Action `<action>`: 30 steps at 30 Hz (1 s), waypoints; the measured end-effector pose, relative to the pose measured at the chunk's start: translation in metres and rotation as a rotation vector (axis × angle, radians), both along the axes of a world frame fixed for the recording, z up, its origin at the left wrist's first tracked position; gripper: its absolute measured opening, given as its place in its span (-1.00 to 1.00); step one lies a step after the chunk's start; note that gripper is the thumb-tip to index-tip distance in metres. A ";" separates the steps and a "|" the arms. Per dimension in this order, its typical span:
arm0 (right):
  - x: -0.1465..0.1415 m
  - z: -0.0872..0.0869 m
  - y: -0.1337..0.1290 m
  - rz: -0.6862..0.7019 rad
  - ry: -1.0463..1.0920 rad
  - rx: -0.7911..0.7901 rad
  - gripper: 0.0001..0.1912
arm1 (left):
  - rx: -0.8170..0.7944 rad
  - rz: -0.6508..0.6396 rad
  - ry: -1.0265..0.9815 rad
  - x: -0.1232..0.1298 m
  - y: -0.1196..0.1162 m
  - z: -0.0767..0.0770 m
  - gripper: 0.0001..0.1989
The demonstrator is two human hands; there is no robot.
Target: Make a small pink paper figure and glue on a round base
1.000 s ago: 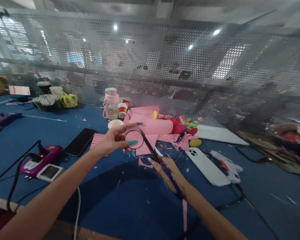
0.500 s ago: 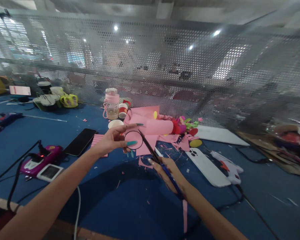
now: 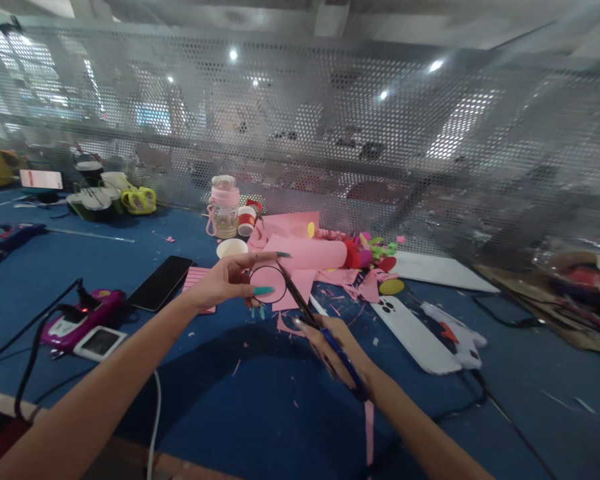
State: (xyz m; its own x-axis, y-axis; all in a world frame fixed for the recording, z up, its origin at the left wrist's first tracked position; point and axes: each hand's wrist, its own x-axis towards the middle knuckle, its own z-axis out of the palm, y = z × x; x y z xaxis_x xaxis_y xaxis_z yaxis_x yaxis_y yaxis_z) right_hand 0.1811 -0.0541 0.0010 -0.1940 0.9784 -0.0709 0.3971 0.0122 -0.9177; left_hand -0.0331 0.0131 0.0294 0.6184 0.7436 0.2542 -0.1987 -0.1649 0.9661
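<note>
My left hand (image 3: 230,280), with long green nails, pinches a pink paper circle (image 3: 276,277) with a dark outline between thumb and fingers. My right hand (image 3: 344,343) is closed around a pair of scissors (image 3: 300,300) with dark blades and blue handles. The blade tips touch or nearly touch the circle's upper right edge; I cannot tell which. Below my right hand shows a narrow pink paper strip (image 3: 369,430). Behind the circle lie pink paper sheets (image 3: 300,283) and a rolled pink paper (image 3: 320,254).
Paper scraps (image 3: 363,287) litter the blue table (image 3: 230,413). On the right are a white phone (image 3: 415,337) and a glue gun (image 3: 457,333). A black phone (image 3: 161,283) and purple power strip (image 3: 83,320) lie left. A jar (image 3: 224,210) stands behind, before a perforated metal screen (image 3: 300,133).
Both hands keep nearly the same place. The left thumb has shifted slightly down on the paper circle. The scissors stay at the circle's right edge.
</note>
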 end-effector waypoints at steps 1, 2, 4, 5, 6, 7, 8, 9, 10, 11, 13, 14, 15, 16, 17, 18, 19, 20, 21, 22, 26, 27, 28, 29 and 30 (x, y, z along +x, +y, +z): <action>0.000 -0.001 0.000 -0.012 0.002 -0.009 -0.61 | -0.001 0.002 0.003 0.000 0.000 0.000 -0.43; 0.000 -0.001 0.000 -0.020 0.004 -0.017 -0.60 | 0.000 0.003 0.005 0.000 0.000 -0.001 -0.42; 0.000 -0.002 0.000 -0.024 0.013 -0.032 -0.59 | 0.005 0.001 0.012 0.000 0.001 -0.001 -0.41; 0.000 -0.002 0.000 -0.027 0.018 -0.037 -0.59 | 0.009 -0.001 0.015 0.000 0.001 -0.001 -0.41; 0.000 -0.002 0.000 -0.026 0.022 -0.040 -0.59 | 0.013 -0.002 0.019 0.000 0.000 -0.001 -0.41; 0.001 -0.002 0.000 -0.021 0.025 -0.044 -0.59 | 0.017 -0.001 0.024 0.000 0.000 -0.001 -0.41; 0.001 -0.001 0.000 -0.014 0.024 -0.042 -0.59 | 0.022 0.001 0.027 0.000 0.000 0.000 -0.41; 0.001 -0.001 0.000 -0.007 0.020 -0.034 -0.59 | 0.026 0.004 0.031 0.000 -0.001 0.000 -0.41; 0.001 -0.001 0.000 0.001 0.014 -0.021 -0.59 | 0.027 0.004 0.035 0.000 -0.001 0.000 -0.41; 0.002 0.000 0.000 0.010 0.007 -0.009 -0.59 | 0.027 0.001 0.039 0.000 -0.001 0.001 -0.41; 0.002 0.000 0.000 0.016 0.002 0.020 -0.61 | 0.025 -0.004 0.042 0.000 -0.002 0.001 -0.40; 0.002 0.000 0.000 0.018 0.005 0.028 -0.62 | 0.026 -0.005 0.042 0.000 -0.002 0.001 -0.40; 0.002 0.000 0.000 0.019 0.010 0.027 -0.62 | 0.027 -0.005 0.041 0.000 -0.002 0.001 -0.40; 0.002 0.000 0.000 0.021 0.015 0.022 -0.62 | 0.027 -0.003 0.040 0.000 -0.002 0.002 -0.40; 0.002 0.000 0.001 0.023 0.018 0.016 -0.62 | 0.026 -0.002 0.041 -0.001 -0.002 0.002 -0.40; 0.002 -0.001 0.001 0.024 0.019 0.011 -0.62 | 0.025 -0.001 0.041 -0.001 -0.002 0.002 -0.41; 0.002 -0.001 0.001 0.024 0.019 0.010 -0.62 | 0.023 -0.001 0.038 -0.001 -0.002 0.002 -0.41; 0.002 -0.001 0.001 0.026 0.018 0.012 -0.62 | 0.020 -0.002 0.035 -0.001 -0.002 0.002 -0.42; 0.002 -0.001 0.001 0.030 0.018 0.016 -0.62 | 0.019 -0.005 0.030 -0.001 -0.002 0.002 -0.43; 0.003 -0.001 0.001 0.033 0.017 0.020 -0.61 | 0.017 -0.009 0.025 -0.001 -0.002 0.003 -0.43; 0.003 -0.002 0.002 0.055 0.004 0.025 -0.59 | 0.009 -0.033 0.026 -0.001 -0.003 0.005 -0.45; 0.004 -0.002 0.002 0.054 0.001 0.035 -0.58 | 0.008 -0.041 0.030 -0.001 -0.003 0.005 -0.45; 0.004 -0.003 0.002 0.054 -0.001 0.044 -0.57 | 0.008 -0.052 0.034 -0.002 -0.003 0.006 -0.45; 0.004 -0.003 0.002 0.056 -0.004 0.054 -0.57 | 0.010 -0.064 0.036 -0.002 -0.002 0.006 -0.45; 0.004 -0.003 0.003 0.056 -0.007 0.061 -0.56 | 0.013 -0.075 0.038 -0.002 -0.002 0.006 -0.44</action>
State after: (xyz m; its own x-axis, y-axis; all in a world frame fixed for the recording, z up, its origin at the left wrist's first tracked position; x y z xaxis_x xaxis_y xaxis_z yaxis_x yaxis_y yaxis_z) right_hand 0.1850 -0.0515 -0.0023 -0.2482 0.9686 -0.0130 0.4006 0.0904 -0.9118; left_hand -0.0356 0.0114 0.0355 0.6817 0.6915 0.2390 -0.1748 -0.1633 0.9710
